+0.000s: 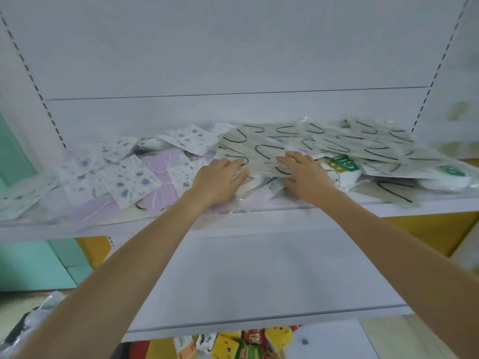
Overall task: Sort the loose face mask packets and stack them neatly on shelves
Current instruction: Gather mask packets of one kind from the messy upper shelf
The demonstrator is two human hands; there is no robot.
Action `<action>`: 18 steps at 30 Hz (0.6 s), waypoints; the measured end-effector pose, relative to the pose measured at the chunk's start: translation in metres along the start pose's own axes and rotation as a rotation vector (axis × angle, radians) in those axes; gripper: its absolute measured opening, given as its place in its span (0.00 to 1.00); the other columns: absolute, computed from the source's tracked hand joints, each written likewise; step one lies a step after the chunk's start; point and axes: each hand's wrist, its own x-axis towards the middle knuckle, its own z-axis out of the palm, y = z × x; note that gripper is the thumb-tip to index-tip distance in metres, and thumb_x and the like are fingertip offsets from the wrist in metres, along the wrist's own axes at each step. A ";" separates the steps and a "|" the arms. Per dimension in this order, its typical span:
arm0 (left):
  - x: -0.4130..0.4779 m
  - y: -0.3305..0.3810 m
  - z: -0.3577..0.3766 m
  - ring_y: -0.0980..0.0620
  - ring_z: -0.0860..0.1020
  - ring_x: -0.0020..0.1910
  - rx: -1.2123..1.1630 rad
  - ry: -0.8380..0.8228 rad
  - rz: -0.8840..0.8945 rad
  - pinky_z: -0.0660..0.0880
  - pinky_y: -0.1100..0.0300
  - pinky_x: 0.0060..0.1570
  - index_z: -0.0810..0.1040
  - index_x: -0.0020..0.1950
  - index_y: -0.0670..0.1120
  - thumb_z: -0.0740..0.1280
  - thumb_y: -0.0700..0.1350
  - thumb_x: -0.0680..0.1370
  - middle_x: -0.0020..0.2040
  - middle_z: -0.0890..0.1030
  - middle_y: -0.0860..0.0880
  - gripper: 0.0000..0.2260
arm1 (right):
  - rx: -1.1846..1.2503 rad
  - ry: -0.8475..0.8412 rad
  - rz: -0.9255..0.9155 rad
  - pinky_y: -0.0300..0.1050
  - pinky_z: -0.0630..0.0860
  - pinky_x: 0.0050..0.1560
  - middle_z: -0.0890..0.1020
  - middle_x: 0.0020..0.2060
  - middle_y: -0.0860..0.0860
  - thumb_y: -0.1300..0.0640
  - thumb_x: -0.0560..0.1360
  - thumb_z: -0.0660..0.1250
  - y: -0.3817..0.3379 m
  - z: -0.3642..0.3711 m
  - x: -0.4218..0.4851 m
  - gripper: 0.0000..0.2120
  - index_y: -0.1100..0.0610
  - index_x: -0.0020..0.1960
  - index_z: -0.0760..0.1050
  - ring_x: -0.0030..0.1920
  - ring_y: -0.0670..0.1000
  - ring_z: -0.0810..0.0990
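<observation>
Upper shelf (285,216): flat white board with a smooth front lip, set against a plain white back panel (233,60); it carries the whole loose heap.
Grey packets (261,149): thin, glossy clear sleeves, pale grey-beige masks inside with curved black ear loops; fanned and overlapping on the shelf's middle and right.
Spotted packets (124,177): flat white squares with blue-purple blots, strewn at angles on the shelf's left.
Lilac packets (158,164): soft purple with pale loops, partly buried under the spotted ones, left of the shelf's middle.
Green-labelled packets (342,164): bulkier and white, on the shelf's right, half covered by grey ones.
Left hand (220,177): palm down at the shelf's middle, fingers stretched and lying flat on the grey packets' near edge, gripping nothing visible.
Right hand (303,174): just beside it, fingers spread flat across a grey packet; whether the thumb tucks beneath is unclear.
In the way: crinkled sleeve edges overhang the shelf's lip beneath both wrists.
Lower shelf (259,275): white board below the upper shelf.
Coloured goods (246,343): yellow and red packs, lower still.
</observation>
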 end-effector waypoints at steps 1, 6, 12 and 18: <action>0.005 -0.003 0.000 0.44 0.68 0.66 -0.018 0.024 0.001 0.69 0.50 0.59 0.65 0.72 0.51 0.52 0.56 0.82 0.66 0.72 0.45 0.20 | 0.001 0.006 -0.017 0.52 0.63 0.66 0.60 0.73 0.51 0.58 0.77 0.60 0.000 0.002 0.005 0.26 0.51 0.74 0.59 0.70 0.56 0.63; 0.026 -0.018 0.003 0.48 0.75 0.52 -0.143 0.252 0.020 0.69 0.57 0.43 0.71 0.66 0.49 0.56 0.54 0.81 0.47 0.77 0.51 0.17 | 0.093 0.033 -0.070 0.51 0.71 0.58 0.65 0.71 0.50 0.53 0.80 0.58 -0.006 0.012 0.025 0.17 0.50 0.68 0.71 0.65 0.56 0.70; 0.041 -0.014 0.013 0.56 0.75 0.41 -0.301 0.198 0.005 0.68 0.59 0.41 0.70 0.68 0.53 0.55 0.56 0.81 0.38 0.76 0.60 0.17 | 0.285 0.146 0.003 0.48 0.71 0.50 0.76 0.56 0.53 0.57 0.76 0.63 -0.015 0.019 0.048 0.08 0.59 0.52 0.77 0.54 0.55 0.75; 0.067 -0.025 0.016 0.50 0.75 0.54 -0.386 0.217 -0.146 0.70 0.57 0.51 0.76 0.59 0.44 0.59 0.49 0.80 0.55 0.78 0.47 0.13 | 0.525 0.050 0.013 0.40 0.64 0.34 0.75 0.32 0.42 0.42 0.75 0.62 -0.022 0.019 0.060 0.14 0.51 0.43 0.76 0.33 0.42 0.71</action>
